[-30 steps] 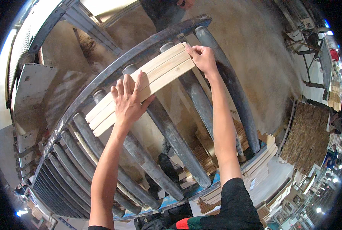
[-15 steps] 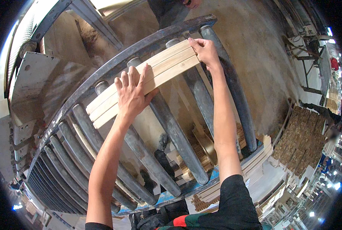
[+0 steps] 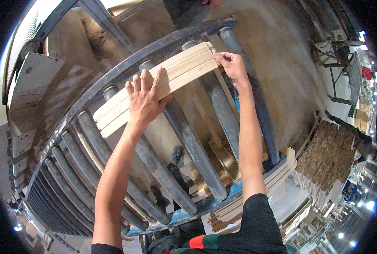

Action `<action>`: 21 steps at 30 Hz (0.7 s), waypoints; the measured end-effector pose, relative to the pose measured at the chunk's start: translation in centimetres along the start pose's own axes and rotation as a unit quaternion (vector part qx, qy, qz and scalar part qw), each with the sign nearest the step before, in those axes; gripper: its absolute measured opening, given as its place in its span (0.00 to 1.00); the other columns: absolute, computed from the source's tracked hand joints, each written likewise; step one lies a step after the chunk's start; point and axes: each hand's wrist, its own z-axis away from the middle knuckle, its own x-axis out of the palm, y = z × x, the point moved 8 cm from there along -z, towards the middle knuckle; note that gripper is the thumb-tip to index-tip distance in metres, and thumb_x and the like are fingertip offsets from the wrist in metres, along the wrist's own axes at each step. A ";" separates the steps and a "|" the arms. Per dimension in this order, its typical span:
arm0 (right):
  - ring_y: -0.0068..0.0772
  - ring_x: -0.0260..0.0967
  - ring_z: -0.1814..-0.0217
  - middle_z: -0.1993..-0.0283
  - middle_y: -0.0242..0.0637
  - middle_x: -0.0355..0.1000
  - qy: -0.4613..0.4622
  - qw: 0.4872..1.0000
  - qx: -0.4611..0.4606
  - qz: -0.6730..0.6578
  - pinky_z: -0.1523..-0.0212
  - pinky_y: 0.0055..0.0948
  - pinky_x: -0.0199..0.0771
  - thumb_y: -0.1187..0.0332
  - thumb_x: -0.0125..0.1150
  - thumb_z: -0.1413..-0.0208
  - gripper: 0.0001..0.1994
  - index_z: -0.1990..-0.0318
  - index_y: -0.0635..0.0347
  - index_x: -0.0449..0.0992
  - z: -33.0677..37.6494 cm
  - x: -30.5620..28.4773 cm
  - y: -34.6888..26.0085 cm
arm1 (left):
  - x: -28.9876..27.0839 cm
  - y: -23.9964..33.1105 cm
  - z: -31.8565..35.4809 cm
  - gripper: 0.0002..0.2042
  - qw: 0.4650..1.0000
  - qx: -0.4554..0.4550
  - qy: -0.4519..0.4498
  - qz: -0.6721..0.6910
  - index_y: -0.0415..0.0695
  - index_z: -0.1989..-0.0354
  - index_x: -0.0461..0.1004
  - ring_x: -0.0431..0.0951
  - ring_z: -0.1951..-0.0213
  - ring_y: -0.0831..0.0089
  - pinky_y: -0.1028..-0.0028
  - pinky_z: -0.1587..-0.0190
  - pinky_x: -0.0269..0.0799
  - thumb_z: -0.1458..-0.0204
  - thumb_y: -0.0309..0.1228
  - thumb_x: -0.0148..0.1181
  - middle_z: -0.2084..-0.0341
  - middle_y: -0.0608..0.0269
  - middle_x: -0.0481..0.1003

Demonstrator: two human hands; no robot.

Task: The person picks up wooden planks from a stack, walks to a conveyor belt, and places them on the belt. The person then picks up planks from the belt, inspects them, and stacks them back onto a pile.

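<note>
Several pale wooden slats (image 3: 184,65) lie side by side as a slanting bundle across the dark rollers of a conveyor. My left hand (image 3: 145,96) rests on top of them left of their middle, fingers spread and the thumb toward the near edge. At the slats' right end is my right hand (image 3: 233,67), its thumb and fingertips pinched together close against the end faces. Whether anything small sits in that pinch is hidden. Beneath the slats runs a grey roller (image 3: 192,144), with gaps on both sides of it.
The curved metal frame (image 3: 125,63) of the roller conveyor (image 3: 61,190) borders the far side. More slats (image 3: 277,173) lie along the near right, beside a large wood stack (image 3: 328,152). A white machine panel (image 3: 32,80) stands at left. Part of another person (image 3: 186,12) shows at the top.
My right hand has moved from the slats' far right corner slightly nearer and to the right, along their end. My left hand stays spread on the slats, which have barely shifted.
</note>
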 end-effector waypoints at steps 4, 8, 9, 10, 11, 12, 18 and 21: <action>0.15 0.64 0.78 0.76 0.28 0.73 -0.003 1.000 -0.006 -0.012 0.79 0.19 0.64 0.62 0.64 0.47 0.13 0.67 0.65 0.78 1.1 -0.3 0.3 | -0.2 0.1 0.1 0.40 1.000 0.002 0.008 0.008 0.55 0.34 0.52 0.59 0.47 0.48 0.47 0.46 0.50 0.55 0.54 0.58 0.45 0.47 0.57; 0.14 0.64 0.77 0.77 0.26 0.70 0.019 1.000 0.006 0.019 0.77 0.17 0.64 0.63 0.62 0.46 0.12 0.66 0.65 0.78 3.4 -1.2 0.8 | -0.3 0.3 0.2 0.39 1.000 0.007 0.010 0.008 0.54 0.34 0.52 0.59 0.47 0.49 0.48 0.47 0.50 0.54 0.54 0.58 0.45 0.47 0.57; 0.15 0.63 0.78 0.77 0.27 0.70 0.032 0.998 -0.003 0.045 0.78 0.19 0.64 0.64 0.63 0.47 0.11 0.66 0.66 0.78 4.6 -1.7 1.3 | -0.2 0.3 0.2 0.39 1.000 0.005 0.005 0.007 0.54 0.34 0.52 0.58 0.46 0.49 0.49 0.46 0.50 0.54 0.55 0.57 0.43 0.48 0.57; 0.17 0.64 0.78 0.79 0.29 0.69 0.069 0.987 -0.051 0.137 0.78 0.22 0.65 0.64 0.63 0.48 0.11 0.67 0.65 0.78 6.3 -2.0 0.7 | -0.3 0.1 0.3 0.39 1.000 -0.001 0.001 0.002 0.54 0.34 0.52 0.57 0.45 0.49 0.50 0.46 0.50 0.53 0.55 0.56 0.42 0.48 0.56; 0.20 0.64 0.79 0.82 0.30 0.68 0.107 0.963 -0.099 0.227 0.78 0.25 0.65 0.63 0.63 0.48 0.11 0.68 0.64 0.77 8.6 -2.3 0.0 | -0.4 0.2 0.4 0.39 1.000 -0.002 0.011 -0.003 0.54 0.34 0.52 0.56 0.42 0.49 0.48 0.44 0.47 0.53 0.55 0.56 0.40 0.49 0.55; 0.25 0.67 0.76 0.79 0.33 0.69 0.086 0.963 -0.066 0.248 0.74 0.29 0.67 0.62 0.63 0.48 0.12 0.67 0.65 0.76 11.1 -1.8 -0.3 | -0.4 0.0 0.5 0.38 1.000 -0.005 0.022 -0.010 0.54 0.34 0.52 0.54 0.40 0.50 0.47 0.42 0.45 0.52 0.56 0.55 0.38 0.50 0.53; 0.50 0.63 0.49 0.54 0.48 0.68 0.167 0.917 -0.075 0.354 0.47 0.42 0.63 0.58 0.60 0.47 0.19 0.55 0.64 0.70 29.4 -4.3 2.0 | -0.1 1.9 2.5 0.32 0.999 0.048 0.014 0.020 0.53 0.35 0.54 0.40 0.31 0.56 0.43 0.35 0.28 0.47 0.50 0.51 0.32 0.58 0.46; 0.50 0.61 0.46 0.51 0.47 0.66 0.223 0.880 0.003 0.420 0.46 0.44 0.61 0.58 0.59 0.46 0.20 0.53 0.64 0.69 38.3 -7.5 3.9 | -0.2 3.3 5.0 0.29 0.995 0.068 0.014 0.065 0.48 0.36 0.56 0.42 0.31 0.56 0.48 0.33 0.33 0.46 0.43 0.53 0.33 0.59 0.47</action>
